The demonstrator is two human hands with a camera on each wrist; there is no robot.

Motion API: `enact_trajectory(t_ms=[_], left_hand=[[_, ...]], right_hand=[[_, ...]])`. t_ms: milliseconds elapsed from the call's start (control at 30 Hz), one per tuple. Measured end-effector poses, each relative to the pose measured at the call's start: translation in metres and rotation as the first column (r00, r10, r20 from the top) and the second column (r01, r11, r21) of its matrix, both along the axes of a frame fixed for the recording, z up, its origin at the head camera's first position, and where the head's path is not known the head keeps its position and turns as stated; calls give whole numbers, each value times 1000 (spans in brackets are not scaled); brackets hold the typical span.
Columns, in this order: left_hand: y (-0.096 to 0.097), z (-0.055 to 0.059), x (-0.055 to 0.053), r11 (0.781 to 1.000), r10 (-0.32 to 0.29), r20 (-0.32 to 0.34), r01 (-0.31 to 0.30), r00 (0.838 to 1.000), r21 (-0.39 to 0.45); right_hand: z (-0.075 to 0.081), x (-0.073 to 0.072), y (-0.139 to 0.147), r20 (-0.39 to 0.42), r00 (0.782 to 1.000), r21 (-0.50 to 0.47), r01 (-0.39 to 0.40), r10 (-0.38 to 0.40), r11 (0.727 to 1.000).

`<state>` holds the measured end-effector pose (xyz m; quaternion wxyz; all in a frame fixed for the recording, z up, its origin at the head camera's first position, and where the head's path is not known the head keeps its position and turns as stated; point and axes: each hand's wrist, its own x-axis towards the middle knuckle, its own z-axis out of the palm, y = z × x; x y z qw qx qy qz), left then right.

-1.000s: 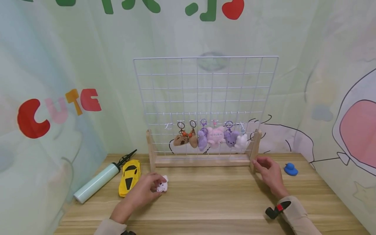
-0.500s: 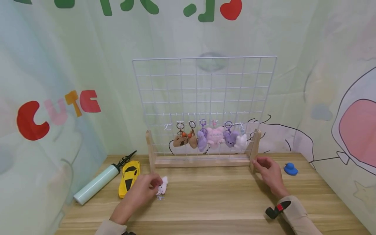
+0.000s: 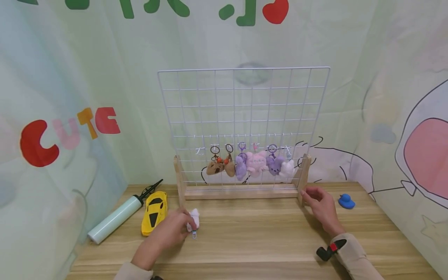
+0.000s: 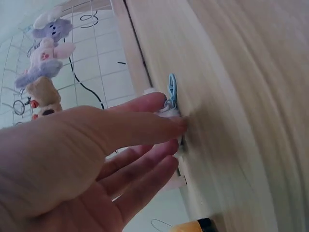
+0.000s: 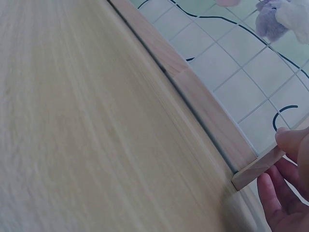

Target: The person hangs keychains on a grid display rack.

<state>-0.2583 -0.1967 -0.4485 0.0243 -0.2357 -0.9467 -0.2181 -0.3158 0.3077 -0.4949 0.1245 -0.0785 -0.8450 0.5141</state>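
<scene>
Between thumb and index finger, my left hand pinches a small white plush keychain low over the table. Its light blue clasp sticks out past the fingertips, while much of the plush is hidden behind them in the left wrist view. My right hand holds the right wooden upright of a stand, thumb on one side and fingers on the other. The stand carries a white wire grid. From the grid's hooks hang brown plush keychains, purple ones, a pink one and a white one.
Left of my left hand lies a yellow toy car, with a pale green hand pump beyond it. A small blue toy duck sits right of my right hand. A printed cloth backdrop rises behind the table.
My left hand has turned the white plush in its fingers, and the light blue clasp now points toward the table's front. My right hand stays on the upright.
</scene>
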Motion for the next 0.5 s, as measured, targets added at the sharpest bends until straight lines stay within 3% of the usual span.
enact_trajectory(t_ms=[200, 500], left_hand=[[7, -4, 2, 995, 89, 24, -88, 996, -53], [13, -7, 3, 987, 85, -74, -93, 994, -127]], right_hand=[[0, 0, 0, 0, 1000, -3, 10, -10, 1000], [1, 0, 0, -9, 1000, 20, 14, -14, 1000]])
